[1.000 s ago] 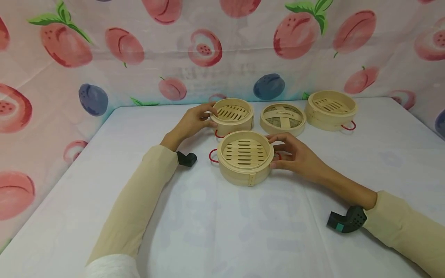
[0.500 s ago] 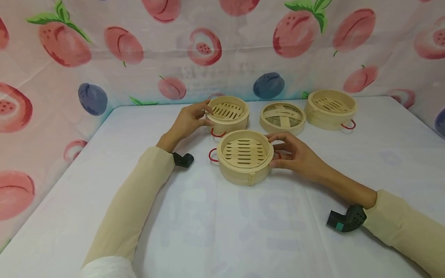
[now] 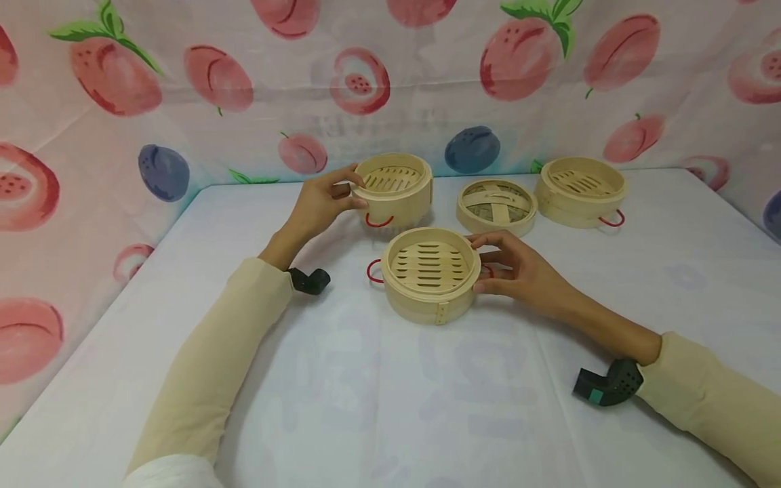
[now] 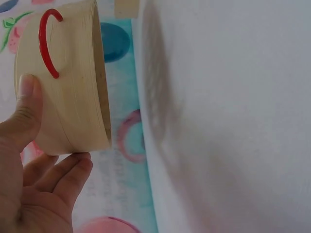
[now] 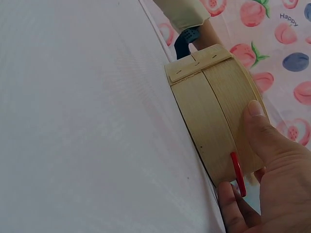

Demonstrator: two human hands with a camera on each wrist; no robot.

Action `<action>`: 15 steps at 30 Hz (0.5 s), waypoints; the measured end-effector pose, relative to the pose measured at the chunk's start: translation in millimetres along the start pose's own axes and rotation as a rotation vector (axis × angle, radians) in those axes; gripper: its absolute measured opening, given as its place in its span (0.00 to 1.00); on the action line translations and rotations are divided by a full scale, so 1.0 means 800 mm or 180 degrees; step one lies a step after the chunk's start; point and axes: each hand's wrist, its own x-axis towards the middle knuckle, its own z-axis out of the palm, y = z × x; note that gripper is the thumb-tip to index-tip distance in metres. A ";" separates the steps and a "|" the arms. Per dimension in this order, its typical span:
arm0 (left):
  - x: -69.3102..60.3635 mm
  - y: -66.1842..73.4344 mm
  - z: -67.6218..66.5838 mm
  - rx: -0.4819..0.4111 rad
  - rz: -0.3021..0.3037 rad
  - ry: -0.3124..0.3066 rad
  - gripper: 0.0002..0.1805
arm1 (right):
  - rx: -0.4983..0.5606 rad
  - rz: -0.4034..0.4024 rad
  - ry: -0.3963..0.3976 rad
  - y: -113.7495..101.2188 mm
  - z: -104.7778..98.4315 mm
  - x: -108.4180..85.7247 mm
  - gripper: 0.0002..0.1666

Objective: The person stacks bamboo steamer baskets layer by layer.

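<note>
A bamboo steamer basket (image 3: 396, 193) with a slotted base and a red handle is held at its left side by my left hand (image 3: 320, 207). The left wrist view shows this raised steamer (image 4: 73, 82) apart from the table, its shadow on the cloth. The thumb is on the side wall and the other fingers are around the far side. My right hand (image 3: 518, 271) grips the right side of a second steamer basket (image 3: 427, 308), which stands on the table in front. In the right wrist view my thumb lies on its wall (image 5: 209, 116), near the red handle (image 5: 238, 174).
A woven bamboo lid (image 3: 500, 215) lies behind the front steamer, on the right. Beside it stands a third steamer basket (image 3: 579, 207) with a red handle. White cloth (image 3: 415, 407) covers the table, and a fruit-print curtain (image 3: 415, 88) hangs along the back.
My left hand has moved the rear steamer up and to the left, away from the front one. The right hand and the front steamer have stayed in place.
</note>
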 end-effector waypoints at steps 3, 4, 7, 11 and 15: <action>-0.005 0.010 -0.004 0.0058 0.0083 0.0010 0.15 | -0.0008 0.0013 0.0010 -0.001 0.000 0.000 0.35; -0.006 0.013 -0.005 0.0087 0.0107 0.0019 0.15 | -0.0010 0.0021 0.0015 -0.001 0.000 0.000 0.35; -0.010 0.020 -0.006 0.0097 0.0163 0.0045 0.15 | -0.0025 0.0041 0.0024 -0.001 -0.001 0.000 0.35; -0.017 0.025 -0.006 0.0067 0.0199 0.0043 0.15 | -0.0027 0.0039 0.0018 -0.001 -0.002 0.000 0.35; -0.024 0.029 -0.006 -0.0008 0.0176 0.0036 0.15 | -0.0017 0.0037 -0.0003 -0.001 -0.001 0.000 0.35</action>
